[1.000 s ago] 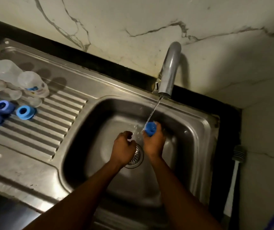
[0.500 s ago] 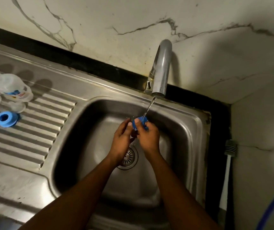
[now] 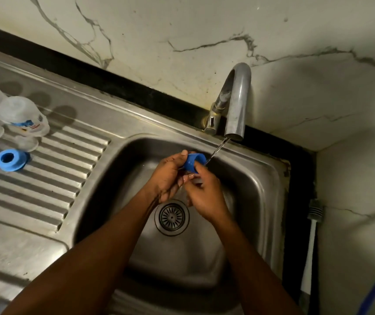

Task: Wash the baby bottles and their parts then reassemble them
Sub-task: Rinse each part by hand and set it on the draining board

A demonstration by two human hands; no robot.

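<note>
Item: blue plastic screw ring [image 3: 193, 163], held over the stainless steel sink basin [image 3: 261, 201], just beside the thin water stream [image 3: 218, 148].
Source: curved metal tap [image 3: 236, 103], running.
Left grip: left hand [image 3: 170, 178] pinching the ring, thumb on top, fingers curled behind.
Right grip: right hand [image 3: 207, 196] curled at the ring's lower edge, fingertips touching it.
Ribbed draining board [image 3: 57, 178]: second blue ring [image 3: 10, 160], lying flat; clear plastic bottle [image 3: 25, 119] behind it.
Far right: white-handled brush [image 3: 310, 235] by the wall.

Blue-and-red print on clear bottle [image 3: 26, 120], letters illegible
</note>
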